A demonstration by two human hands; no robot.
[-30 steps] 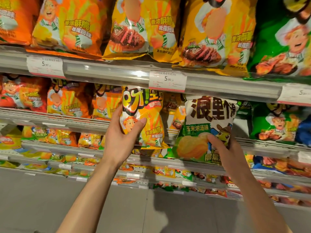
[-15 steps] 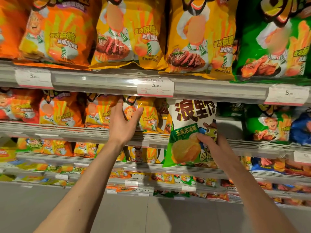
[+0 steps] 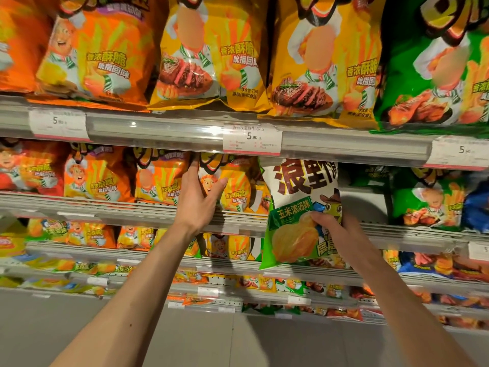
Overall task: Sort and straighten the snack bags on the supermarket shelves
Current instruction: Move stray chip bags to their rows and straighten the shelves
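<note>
1. Head view, left side: the left hand [image 3: 199, 197] is reaching onto the second shelf [image 3: 132, 207], its thumb and fingers spread around the yellow snack bag [image 3: 234, 185] and touching its front and left edge. The fingers are lying apart rather than clamped, so the bag is likely slipping or tipping forward over the shelf lip if it is being pushed unevenly.
2. Head view, right side: the right hand [image 3: 334, 229] is pinching the white-and-green corn chip bag [image 3: 296, 207] low on its front, fingers curled into the foil. This bag is hanging in front of the shelf edge, just right of the yellow one, not seated on the shelf.
3. Held only near its bottom, the bag risks flopping over or catching under the price tag [image 3: 251, 140] above.
4. A tight pinch could be crushing the chips.
5. Bags are packed closely; wedging this one in could be knocking neighbours askew.
</note>
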